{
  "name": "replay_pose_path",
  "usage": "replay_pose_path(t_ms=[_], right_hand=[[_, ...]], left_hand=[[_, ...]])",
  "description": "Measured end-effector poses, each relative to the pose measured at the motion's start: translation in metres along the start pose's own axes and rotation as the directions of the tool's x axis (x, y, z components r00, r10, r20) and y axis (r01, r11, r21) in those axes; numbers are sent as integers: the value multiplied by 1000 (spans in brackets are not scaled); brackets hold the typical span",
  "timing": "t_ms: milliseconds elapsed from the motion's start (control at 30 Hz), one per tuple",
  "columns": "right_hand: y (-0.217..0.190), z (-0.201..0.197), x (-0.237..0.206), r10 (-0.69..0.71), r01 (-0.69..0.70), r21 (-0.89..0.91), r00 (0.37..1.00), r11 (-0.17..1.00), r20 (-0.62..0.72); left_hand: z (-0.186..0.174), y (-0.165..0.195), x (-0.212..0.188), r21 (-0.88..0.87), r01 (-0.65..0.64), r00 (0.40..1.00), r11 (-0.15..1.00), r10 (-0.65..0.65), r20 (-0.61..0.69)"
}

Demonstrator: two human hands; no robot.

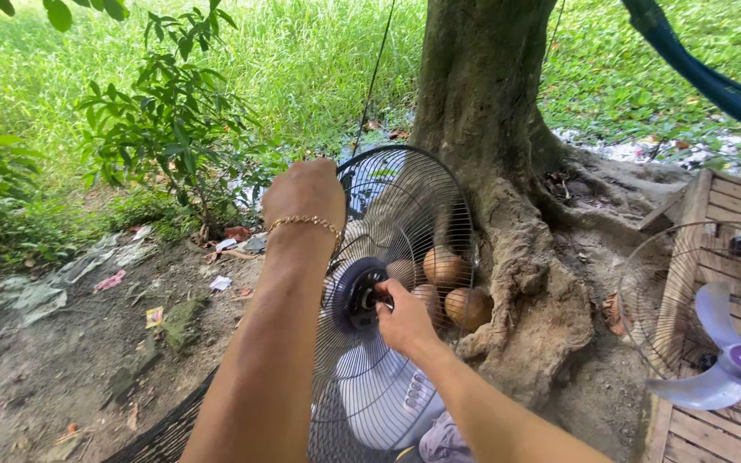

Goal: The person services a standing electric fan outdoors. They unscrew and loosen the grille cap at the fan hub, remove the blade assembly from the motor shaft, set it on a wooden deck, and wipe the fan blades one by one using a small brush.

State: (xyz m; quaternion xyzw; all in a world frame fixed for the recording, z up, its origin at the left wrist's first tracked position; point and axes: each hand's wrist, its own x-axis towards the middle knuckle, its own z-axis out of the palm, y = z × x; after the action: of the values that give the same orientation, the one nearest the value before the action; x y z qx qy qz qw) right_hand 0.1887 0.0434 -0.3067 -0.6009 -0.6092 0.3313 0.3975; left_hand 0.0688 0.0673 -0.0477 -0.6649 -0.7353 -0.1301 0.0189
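A fan's wire rear guard stands upright on a white fan body in front of me. My left hand grips the guard's top rim; a gold bracelet circles that wrist. My right hand pinches the dark round hub at the guard's centre, fingers closed on it. To the right, a purple fan blade lies inside a second wire guard on a wooden pallet.
A large tree trunk with thick roots rises right behind the fan. Three brown coconuts lie at its base. A wooden pallet is at right, a blue hammock top right, and littered dirt at left.
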Motion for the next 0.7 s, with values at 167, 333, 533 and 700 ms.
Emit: replay_pose_path(t_ms=[167, 333, 533, 700], right_hand=[[7, -2, 2, -130, 129, -68, 991, 989, -15], [2, -16, 5, -119, 129, -168, 991, 977, 67], [-3, -26, 5, -266, 300, -266, 951, 916, 156], [1, -30, 9, -344, 384, -287, 921, 877, 182]], left_hand=[[6, 2, 5, 16, -60, 997, 998, 61, -44], [8, 2, 11, -15, -62, 996, 998, 61, -70], [7, 4, 13, -5, -17, 1000, 1000, 17, 18], [3, 1, 11, -48, -8, 1000, 999, 9, 15]])
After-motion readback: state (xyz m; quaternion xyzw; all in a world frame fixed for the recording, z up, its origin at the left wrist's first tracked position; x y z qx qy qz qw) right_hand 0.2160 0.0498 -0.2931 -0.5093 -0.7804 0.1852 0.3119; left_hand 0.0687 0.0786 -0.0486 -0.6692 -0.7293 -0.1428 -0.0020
